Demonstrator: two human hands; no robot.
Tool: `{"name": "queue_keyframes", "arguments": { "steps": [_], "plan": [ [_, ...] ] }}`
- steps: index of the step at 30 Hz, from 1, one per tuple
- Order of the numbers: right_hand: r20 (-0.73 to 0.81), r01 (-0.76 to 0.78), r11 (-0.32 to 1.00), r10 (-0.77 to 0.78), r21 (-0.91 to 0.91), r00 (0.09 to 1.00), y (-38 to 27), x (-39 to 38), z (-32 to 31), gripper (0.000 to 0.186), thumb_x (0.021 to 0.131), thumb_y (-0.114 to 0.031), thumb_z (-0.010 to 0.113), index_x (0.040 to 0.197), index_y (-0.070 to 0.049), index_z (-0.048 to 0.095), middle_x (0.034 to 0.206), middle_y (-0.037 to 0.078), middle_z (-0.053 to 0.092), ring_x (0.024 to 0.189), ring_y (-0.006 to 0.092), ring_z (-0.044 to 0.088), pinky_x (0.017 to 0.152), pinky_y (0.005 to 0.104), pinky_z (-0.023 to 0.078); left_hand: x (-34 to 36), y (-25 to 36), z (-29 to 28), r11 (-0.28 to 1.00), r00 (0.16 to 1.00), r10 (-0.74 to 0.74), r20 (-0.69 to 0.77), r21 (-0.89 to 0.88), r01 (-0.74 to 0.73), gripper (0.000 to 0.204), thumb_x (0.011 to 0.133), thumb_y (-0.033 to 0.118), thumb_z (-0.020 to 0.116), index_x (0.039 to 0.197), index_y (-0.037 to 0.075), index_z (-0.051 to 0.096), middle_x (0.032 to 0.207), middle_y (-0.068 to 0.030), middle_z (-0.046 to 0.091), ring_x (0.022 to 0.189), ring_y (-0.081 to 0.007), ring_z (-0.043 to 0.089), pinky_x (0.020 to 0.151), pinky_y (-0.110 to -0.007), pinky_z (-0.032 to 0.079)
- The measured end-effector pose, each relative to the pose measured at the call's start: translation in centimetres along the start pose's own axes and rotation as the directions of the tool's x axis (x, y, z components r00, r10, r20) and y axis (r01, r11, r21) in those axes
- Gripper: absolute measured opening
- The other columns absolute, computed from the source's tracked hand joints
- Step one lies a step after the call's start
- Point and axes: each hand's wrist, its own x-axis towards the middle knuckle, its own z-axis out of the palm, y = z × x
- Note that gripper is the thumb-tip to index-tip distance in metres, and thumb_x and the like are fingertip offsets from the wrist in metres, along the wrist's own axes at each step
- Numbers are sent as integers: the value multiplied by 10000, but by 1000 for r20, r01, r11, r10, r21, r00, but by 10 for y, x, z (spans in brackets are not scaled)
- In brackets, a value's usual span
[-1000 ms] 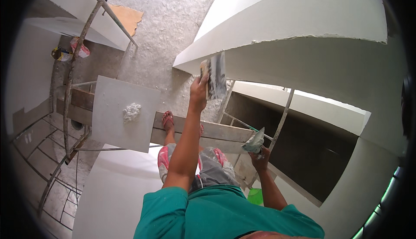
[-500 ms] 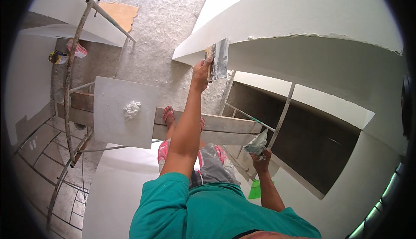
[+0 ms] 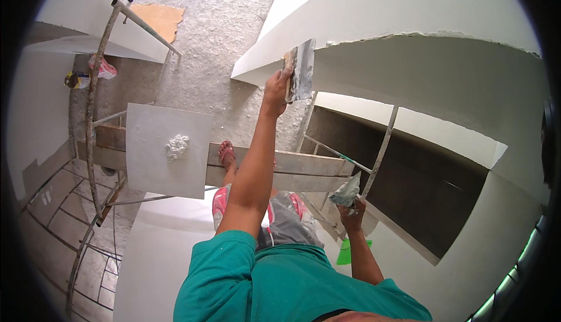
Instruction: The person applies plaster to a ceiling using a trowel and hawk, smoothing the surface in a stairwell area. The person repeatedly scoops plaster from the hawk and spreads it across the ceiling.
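Observation:
My left hand (image 3: pixel 277 91) stretches forward, closed round the handle of a wide plastering trowel (image 3: pixel 303 72). White and grey smears cover the trowel's blade, which is at the lower edge of the white wall section (image 3: pixel 374 21); I cannot tell if it touches. Lower on the right, my right hand (image 3: pixel 352 214) grips a putty knife (image 3: pixel 346 192) loaded with pale plaster, most of its blade covered. To the left, a heap of white plaster (image 3: pixel 177 146) sits on a square pale board (image 3: pixel 169 177).
I stand in flip-flops on scaffold planks (image 3: pixel 310 164). A rusty scaffold frame (image 3: pixel 93 106) rises at the left, with another metal pole (image 3: pixel 381 152) at the right. A dark opening (image 3: pixel 421 187), a green broom (image 3: pixel 345 253) and brown cardboard (image 3: pixel 158 21) lie below.
My left hand and the trowel have shifted slightly to the right, along the wall edge. My right hand stays in place with the loaded putty knife.

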Motion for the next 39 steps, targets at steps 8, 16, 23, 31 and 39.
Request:
{"name": "queue_keyframes", "arguments": {
  "steps": [8, 16, 23, 31, 39],
  "plan": [
    [-6, 90, 996, -90, -16, 996, -13, -3, -10, 643, 675, -186, 825, 1129, -56, 389, 1065, 142, 476, 962, 278, 503, 840, 431, 401, -14, 27, 44, 996, 998, 65, 20, -69, -63, 298, 944, 278, 568, 1021, -10, 564, 835, -37, 599, 683, -86, 566, 595, -235, 481],
    [-150, 104, 990, -89, 95, 985, -79, 31, -24, 263, 606, -138, 800, 743, -41, 597, 637, 110, 599, 568, 299, 591, 556, 363, 441, -23, 39, 75, 992, 994, 74, 86, -107, -64, 289, 942, 265, 572, 1023, -13, 562, 872, -54, 603, 730, -98, 582, 640, -245, 496],
    [-221, 126, 988, -105, 85, 970, -73, 20, -23, 270, 595, -138, 808, 731, -42, 594, 638, 119, 595, 579, 308, 586, 559, 370, 439, -45, 52, 115, 988, 992, 109, 55, -115, -102, 280, 939, 254, 577, 1032, -8, 546, 883, -53, 605, 747, -100, 589, 652, -246, 507],
    [-197, 100, 985, -71, 139, 978, -68, 22, -32, 294, 597, -142, 807, 792, -24, 621, 658, 131, 610, 588, 307, 588, 571, 379, 446, -85, 84, 132, 959, 940, 284, 187, -47, -280, 272, 984, 262, 466, 1092, 13, 485, 993, -127, 591, 878, -164, 619, 753, -282, 543],
    [-134, 154, 986, -162, -68, 978, -97, 66, -46, 378, 623, -142, 798, 951, -10, 664, 760, 151, 670, 654, 241, 651, 622, 324, 491, -193, 116, 47, 916, 910, 381, -164, 201, -347, 387, 886, 169, 658, 1193, 3, 489, 1036, -62, 611, 899, -129, 595, 792, -285, 504]
  ]
}}
